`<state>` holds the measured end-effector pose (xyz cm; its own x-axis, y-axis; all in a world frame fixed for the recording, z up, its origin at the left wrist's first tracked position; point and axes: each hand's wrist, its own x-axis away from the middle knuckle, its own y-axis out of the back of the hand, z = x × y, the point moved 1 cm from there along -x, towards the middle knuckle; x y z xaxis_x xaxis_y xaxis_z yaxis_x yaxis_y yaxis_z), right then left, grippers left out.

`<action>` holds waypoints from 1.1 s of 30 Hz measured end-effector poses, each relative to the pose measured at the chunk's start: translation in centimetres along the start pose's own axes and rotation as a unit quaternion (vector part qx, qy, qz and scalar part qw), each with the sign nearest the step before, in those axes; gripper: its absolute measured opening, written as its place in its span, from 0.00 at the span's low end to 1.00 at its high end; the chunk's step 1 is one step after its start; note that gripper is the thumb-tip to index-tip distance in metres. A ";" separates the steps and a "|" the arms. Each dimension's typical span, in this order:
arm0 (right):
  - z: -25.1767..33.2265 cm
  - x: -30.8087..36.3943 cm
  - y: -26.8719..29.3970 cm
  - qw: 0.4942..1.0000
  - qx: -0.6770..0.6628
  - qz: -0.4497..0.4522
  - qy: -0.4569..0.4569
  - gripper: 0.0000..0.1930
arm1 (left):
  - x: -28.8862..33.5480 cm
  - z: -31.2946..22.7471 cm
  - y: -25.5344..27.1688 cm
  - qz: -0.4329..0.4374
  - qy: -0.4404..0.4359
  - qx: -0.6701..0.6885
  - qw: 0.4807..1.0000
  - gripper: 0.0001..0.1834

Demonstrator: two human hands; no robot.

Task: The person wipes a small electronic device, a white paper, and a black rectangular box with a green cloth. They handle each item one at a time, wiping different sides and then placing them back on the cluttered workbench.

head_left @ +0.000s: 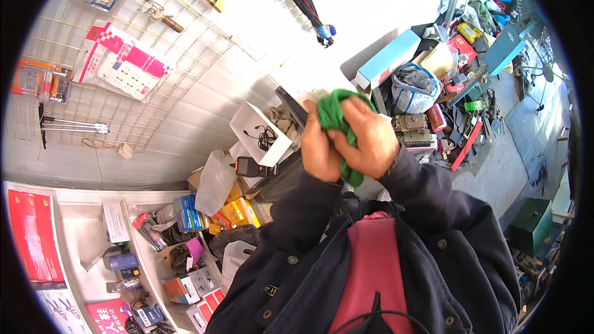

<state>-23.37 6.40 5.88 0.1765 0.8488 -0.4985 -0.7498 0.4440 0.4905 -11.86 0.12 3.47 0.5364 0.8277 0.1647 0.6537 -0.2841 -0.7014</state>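
A bunched green cloth (333, 110) is held up in front of my chest, between both hands. My left hand (318, 151) is closed against its left side, thumb pointing up. My right hand (370, 136) wraps round the cloth from the right, fingers curled over it. A loose end of the cloth hangs below the hands. Whether anything sits inside the folds is hidden. Just behind my left hand a dark flat edge (289, 104) sticks up; I cannot make out what it belongs to.
Left of my hands stand a white box (257, 132) with a black cable and a dark handheld device (250, 167). Shelving (79, 229) with boxed goods fills the lower left. A wire rack (185, 55) hangs above. Tools and a blue-white bag (413, 94) crowd the right.
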 end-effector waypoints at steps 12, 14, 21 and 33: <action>-6.4 7.4 3.1 0.881 -0.329 0.041 -0.338 0.23 | 0.4 -3.4 1.8 0.073 -0.027 0.096 0.992 0.40; -7.1 6.5 3.4 0.862 -0.327 0.033 -0.387 0.27 | 0.4 -3.2 1.4 0.089 -0.011 0.099 0.991 0.40; -6.6 5.0 1.3 0.833 -0.413 0.078 -0.359 0.19 | 0.5 -1.7 0.3 0.095 0.000 0.039 0.995 0.38; -5.4 8.1 -1.5 0.786 -0.440 0.097 -0.424 0.17 | 1.3 0.8 2.7 0.099 0.003 0.016 0.995 0.36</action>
<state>-24.25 11.12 -2.71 0.0864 0.9280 0.3625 -0.8998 0.2288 -0.3715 -9.84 0.76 1.26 0.6561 0.7543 0.0241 0.5177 -0.4266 -0.7416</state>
